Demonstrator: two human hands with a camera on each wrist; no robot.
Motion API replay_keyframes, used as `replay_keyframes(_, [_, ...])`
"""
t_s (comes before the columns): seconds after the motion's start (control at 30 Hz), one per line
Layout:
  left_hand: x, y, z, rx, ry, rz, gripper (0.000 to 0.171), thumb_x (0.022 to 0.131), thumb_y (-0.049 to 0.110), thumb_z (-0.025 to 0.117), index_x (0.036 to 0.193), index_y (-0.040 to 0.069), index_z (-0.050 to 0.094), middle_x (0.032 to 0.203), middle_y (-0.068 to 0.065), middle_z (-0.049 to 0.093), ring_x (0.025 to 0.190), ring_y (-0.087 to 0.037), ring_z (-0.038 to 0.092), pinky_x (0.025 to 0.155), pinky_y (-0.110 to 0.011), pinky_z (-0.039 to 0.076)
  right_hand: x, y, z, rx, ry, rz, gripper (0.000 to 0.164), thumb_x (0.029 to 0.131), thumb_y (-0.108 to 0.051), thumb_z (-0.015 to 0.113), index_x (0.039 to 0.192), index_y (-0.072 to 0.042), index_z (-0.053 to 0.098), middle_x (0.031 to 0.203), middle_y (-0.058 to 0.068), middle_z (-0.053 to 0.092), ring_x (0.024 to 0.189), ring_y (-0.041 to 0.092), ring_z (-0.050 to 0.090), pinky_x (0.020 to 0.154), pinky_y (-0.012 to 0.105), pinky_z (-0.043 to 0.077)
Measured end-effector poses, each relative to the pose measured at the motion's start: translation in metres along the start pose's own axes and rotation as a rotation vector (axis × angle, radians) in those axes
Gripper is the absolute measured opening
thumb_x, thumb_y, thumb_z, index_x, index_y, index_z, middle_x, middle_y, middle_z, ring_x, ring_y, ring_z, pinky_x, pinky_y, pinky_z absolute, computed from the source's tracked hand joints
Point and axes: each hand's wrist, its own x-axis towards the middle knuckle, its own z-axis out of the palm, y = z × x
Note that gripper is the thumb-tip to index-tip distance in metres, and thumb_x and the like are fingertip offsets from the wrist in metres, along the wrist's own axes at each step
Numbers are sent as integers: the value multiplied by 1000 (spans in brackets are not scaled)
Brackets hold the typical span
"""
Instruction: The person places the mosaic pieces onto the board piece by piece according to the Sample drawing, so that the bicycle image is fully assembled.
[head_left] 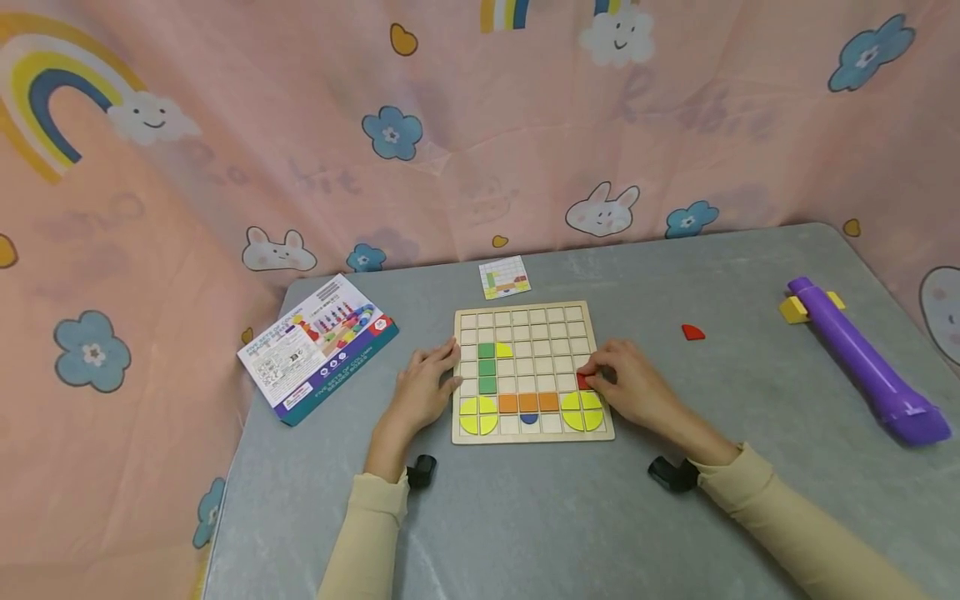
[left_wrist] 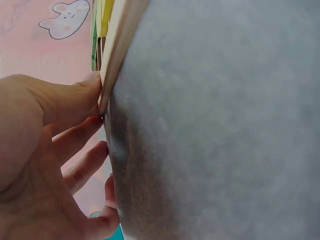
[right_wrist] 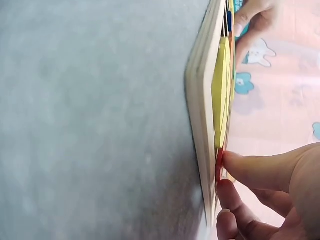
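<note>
A wooden grid board (head_left: 536, 364) lies on the table, holding green square tiles (head_left: 487, 367), orange square tiles (head_left: 528, 403), a blue half-round tile (head_left: 529, 418) and yellow quarter-circle tiles (head_left: 582, 412). Yellow ones form rounds at both lower corners. My right hand (head_left: 633, 385) pinches a red tile (right_wrist: 219, 166) between thumb and finger at the board's right side, just above the right yellow round. My left hand (head_left: 422, 387) rests at the left edge, thumb against the rim and fingers spread beside it, as the left wrist view shows.
Behind the board lies a small pattern card (head_left: 505, 277). A loose red quarter-circle tile (head_left: 692, 332) is to the right. Further right stands a purple tube (head_left: 866, 358) over a yellow block (head_left: 793, 310). A game box (head_left: 318, 348) lies on the left.
</note>
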Motion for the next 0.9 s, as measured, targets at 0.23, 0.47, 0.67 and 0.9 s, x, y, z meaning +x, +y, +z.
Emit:
replay_keyframes(0.23, [0, 0, 1, 9, 2, 2, 60, 106, 24, 66, 161, 15, 45, 174, 3, 34, 150, -32, 40, 108, -60, 38, 3, 13, -11, 1, 10, 15, 16, 93, -1, 78, 109, -2, 80, 116, 21, 71, 113, 40, 57, 101, 60, 47])
replay_keyframes(0.47, [0, 0, 0, 5, 1, 1, 60, 106, 24, 66, 161, 15, 45, 174, 3, 34, 151, -33, 39, 109, -61, 37, 3, 31, -34, -41, 24, 72, 26, 94, -5, 77, 119, 4, 74, 127, 29, 64, 123, 47, 50, 105, 65, 43])
replay_keyframes(0.67, [1, -1, 1, -1, 3, -2, 60, 106, 24, 66, 161, 15, 45, 174, 3, 34, 151, -32, 39, 110, -61, 37, 6, 57, -56, -86, 108, 153, 37, 96, -5, 74, 129, 9, 65, 134, 39, 52, 124, 55, 45, 105, 70, 37])
replay_keyframes(0.9, [1, -2, 2, 7, 5, 3, 60, 106, 23, 66, 161, 14, 45, 174, 3, 35, 149, -32, 40, 107, -60, 38, 8, 91, -75, -69, 166, 147, 40, 95, -5, 75, 127, 14, 61, 124, 43, 54, 116, 57, 47, 100, 71, 37])
